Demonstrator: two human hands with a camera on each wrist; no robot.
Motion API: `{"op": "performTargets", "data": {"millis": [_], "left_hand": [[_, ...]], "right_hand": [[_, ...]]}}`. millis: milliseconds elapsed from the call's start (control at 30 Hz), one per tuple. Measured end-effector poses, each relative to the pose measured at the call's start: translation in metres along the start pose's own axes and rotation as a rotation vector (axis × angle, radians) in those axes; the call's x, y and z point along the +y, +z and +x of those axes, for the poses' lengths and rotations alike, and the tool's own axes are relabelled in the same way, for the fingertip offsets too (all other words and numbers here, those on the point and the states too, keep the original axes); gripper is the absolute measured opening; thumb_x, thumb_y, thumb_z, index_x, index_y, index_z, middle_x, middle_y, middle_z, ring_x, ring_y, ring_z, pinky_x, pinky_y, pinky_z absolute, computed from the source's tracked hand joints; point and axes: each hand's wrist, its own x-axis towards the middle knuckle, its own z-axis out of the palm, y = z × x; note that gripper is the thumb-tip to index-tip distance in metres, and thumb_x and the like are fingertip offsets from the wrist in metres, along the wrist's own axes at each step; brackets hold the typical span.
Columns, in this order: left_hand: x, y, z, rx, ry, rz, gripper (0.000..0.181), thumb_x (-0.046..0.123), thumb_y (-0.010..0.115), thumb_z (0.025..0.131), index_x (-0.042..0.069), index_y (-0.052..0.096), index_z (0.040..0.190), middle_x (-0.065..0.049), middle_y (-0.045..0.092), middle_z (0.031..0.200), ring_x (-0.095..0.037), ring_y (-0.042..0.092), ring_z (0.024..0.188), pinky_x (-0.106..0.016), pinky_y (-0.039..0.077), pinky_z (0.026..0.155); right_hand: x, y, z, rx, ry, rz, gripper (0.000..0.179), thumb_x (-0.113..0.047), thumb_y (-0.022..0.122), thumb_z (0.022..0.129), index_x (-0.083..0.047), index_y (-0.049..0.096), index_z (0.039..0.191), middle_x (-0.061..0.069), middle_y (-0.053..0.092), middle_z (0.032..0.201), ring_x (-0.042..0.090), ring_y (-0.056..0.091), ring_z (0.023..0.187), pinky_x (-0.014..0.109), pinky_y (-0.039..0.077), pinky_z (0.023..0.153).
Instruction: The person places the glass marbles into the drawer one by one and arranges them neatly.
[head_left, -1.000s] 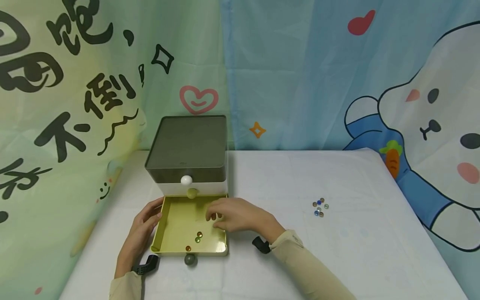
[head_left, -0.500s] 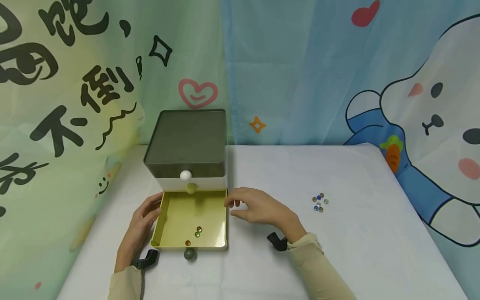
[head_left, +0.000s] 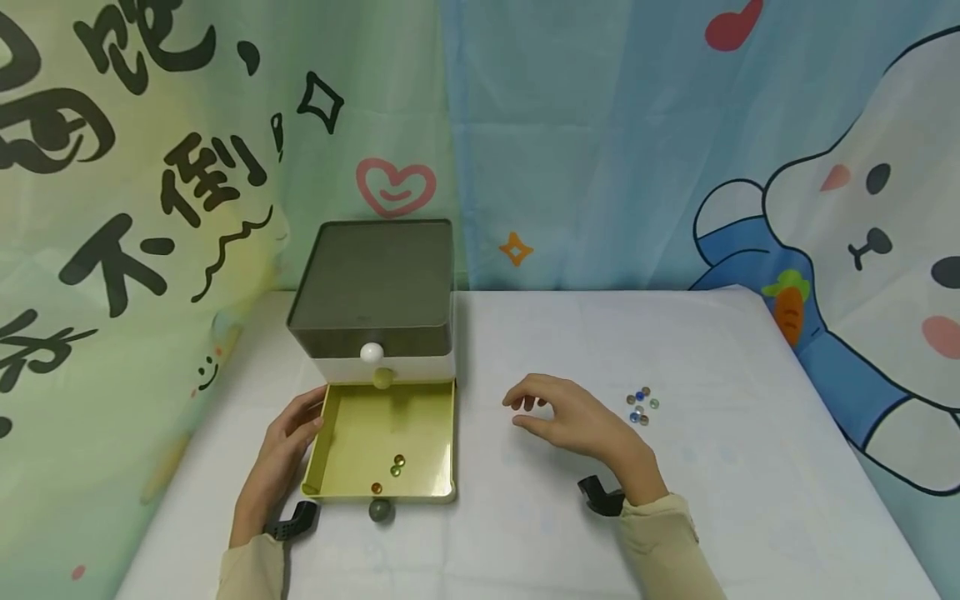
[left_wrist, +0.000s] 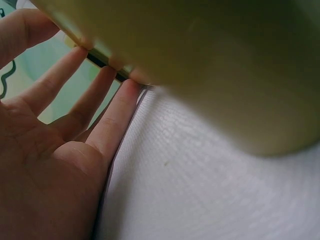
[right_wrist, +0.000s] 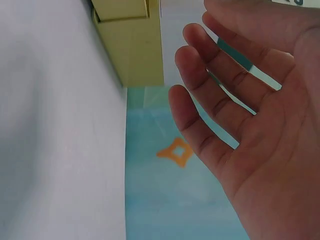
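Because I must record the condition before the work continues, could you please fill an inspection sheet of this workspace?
Surface: white cloth, lightly creased.
Job's things: small drawer cabinet; its yellow-green drawer is pulled out, with three drawer marbles inside; loose marbles lie in a group on the cloth to the right.
Clutter: nothing seen.
Grippers: bare hands; left hand touches the drawer's left side; right hand is above the cloth, between drawer and loose marbles, holding nothing visible.
Cables: nothing seen.
Surroundings: printed curtain behind, green and blue.
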Motion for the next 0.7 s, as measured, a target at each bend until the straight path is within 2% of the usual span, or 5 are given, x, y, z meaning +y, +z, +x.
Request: {"op": "performTargets", "data": {"millis": [367, 533, 567, 633, 700], "left_hand": [[0.0, 0.003, -0.001, 0.002, -0.017, -0.007, 0.056, 0.021, 0.054, 0.109, 0.006, 0.037, 0.16, -0.019, 0.039, 0.163, 0.0, 0.049, 0.136, -0.01, 0.044, 0.104], [0.001, 0.003, -0.001, 0.01, -0.03, -0.001, 0.056, 0.022, 0.055, 0.109, 0.009, 0.038, 0.16, -0.017, 0.039, 0.163, 0.0, 0.048, 0.138, -0.009, 0.043, 0.105], [0.002, 0.003, -0.001, 0.01, -0.032, -0.001, 0.055, 0.022, 0.055, 0.109, 0.01, 0.038, 0.16, -0.016, 0.039, 0.163, 0.001, 0.048, 0.138, -0.009, 0.043, 0.105], [0.002, 0.003, -0.001, 0.011, -0.032, 0.0, 0.055, 0.022, 0.055, 0.109, 0.01, 0.038, 0.16, -0.016, 0.039, 0.163, 0.0, 0.048, 0.138, -0.009, 0.043, 0.105], [0.003, 0.003, -0.001, 0.01, -0.029, -0.001, 0.055, 0.022, 0.055, 0.109, 0.01, 0.038, 0.16, -0.016, 0.039, 0.163, 0.0, 0.047, 0.138, -0.009, 0.043, 0.105]], "right_hand": [[0.031, -0.002, -0.038, 0.129, 0.039, -0.008, 0.027, -0.012, 0.074, 0.097, -0.024, 0.069, 0.12, -0.008, 0.07, 0.111, 0.007, 0.062, 0.097, 0.039, 0.057, 0.09], [0.044, -0.007, -0.057, 0.206, 0.115, -0.017, 0.024, -0.012, 0.073, 0.098, -0.022, 0.07, 0.12, -0.005, 0.071, 0.112, 0.007, 0.062, 0.097, 0.042, 0.057, 0.088], [0.046, -0.009, -0.06, 0.222, 0.136, -0.023, 0.024, -0.012, 0.073, 0.098, -0.021, 0.07, 0.119, -0.004, 0.072, 0.112, 0.008, 0.063, 0.097, 0.046, 0.054, 0.093], [0.05, -0.011, -0.066, 0.247, 0.174, -0.037, 0.023, -0.011, 0.073, 0.098, -0.019, 0.07, 0.119, -0.001, 0.072, 0.112, 0.008, 0.063, 0.097, 0.049, 0.054, 0.093], [0.055, -0.013, -0.072, 0.274, 0.201, -0.05, 0.023, -0.011, 0.073, 0.098, -0.017, 0.07, 0.12, 0.001, 0.073, 0.111, 0.008, 0.062, 0.096, 0.047, 0.054, 0.092]]}}
